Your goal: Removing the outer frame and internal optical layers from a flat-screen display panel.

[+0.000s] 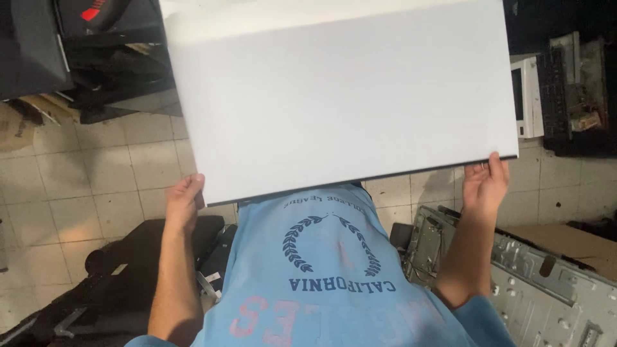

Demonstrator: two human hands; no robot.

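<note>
Both hands grip a big white panel (340,90) by its bottom corners, left hand (183,202) and right hand (486,183), up over the tiled floor (77,193) (a metal frame (540,283) lies nearby).

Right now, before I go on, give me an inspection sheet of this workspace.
Surface: pale tiled floor, stained.
Job's things: large flat white panel, held up at its two lower corners.
Clutter: bare metal chassis at right; black casing at left; brown cardboard.
Grippers: left hand and right hand each grip a panel corner.
Cables: nothing seen.
Surroundings: white appliance and dark equipment on the floor.
</note>
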